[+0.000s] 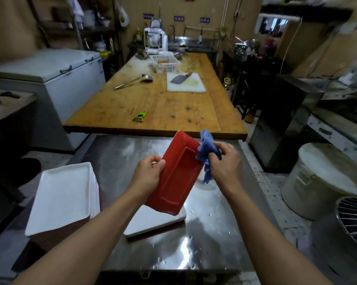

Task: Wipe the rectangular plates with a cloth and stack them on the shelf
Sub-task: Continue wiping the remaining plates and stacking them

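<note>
plate [176, 173] between both hands

Commercial kitchen, back-of-house prep room. Long worn wooden prep bench [159, 103] carries white plastic cutting board [186, 82] with steel cleaver [178, 78] on it, long-handled steel ladle [133, 80], white plastic slotted basket [164, 63], green peeler [140, 116]. Wet stainless steel bench [210, 233] in foreground holds tall stack of white rectangular plates [62, 198]. White chest freezer [50, 77] at left. Steel sink with taps [186, 41] against back wall. Large white lidded bucket [321, 182] at right.
</note>
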